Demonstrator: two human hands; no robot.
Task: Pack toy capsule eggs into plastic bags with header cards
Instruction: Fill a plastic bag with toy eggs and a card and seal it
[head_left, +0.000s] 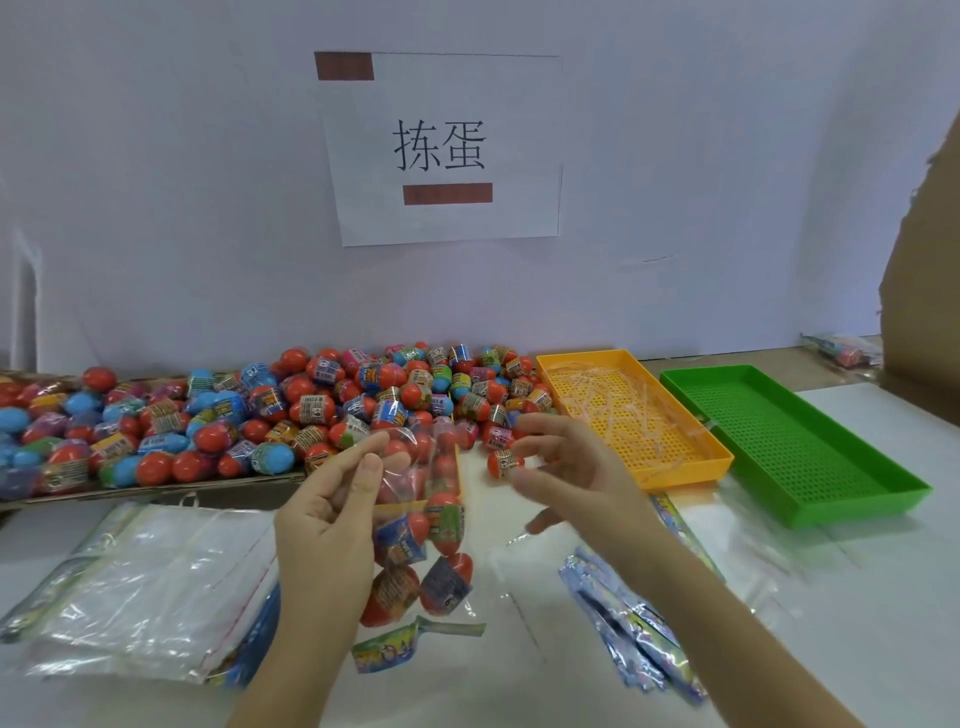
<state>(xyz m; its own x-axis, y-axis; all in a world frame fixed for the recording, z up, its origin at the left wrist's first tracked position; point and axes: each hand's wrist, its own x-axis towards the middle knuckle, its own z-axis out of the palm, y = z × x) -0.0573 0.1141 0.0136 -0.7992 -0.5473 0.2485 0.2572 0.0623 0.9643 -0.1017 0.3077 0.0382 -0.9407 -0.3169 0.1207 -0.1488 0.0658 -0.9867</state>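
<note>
My left hand (332, 514) pinches the upper edge of a clear plastic bag (426, 551) that hangs upside down with several capsule eggs in it and its colourful header card (395, 644) at the bottom. My right hand (566, 473) is just right of the bag's mouth, fingers spread and blurred, holding nothing that I can see. One loose red egg (503, 461) lies by its fingertips. A big pile of red, blue and green capsule eggs (249, 415) fills a flat cardboard tray at the back left.
A stack of empty clear bags (150, 582) lies front left. More bags with printed header cards (628, 623) lie front right. An orange tray (722, 457) holds thin plastic strips, a green tray (800, 447) beside it. Paper sign (441, 150) on the wall.
</note>
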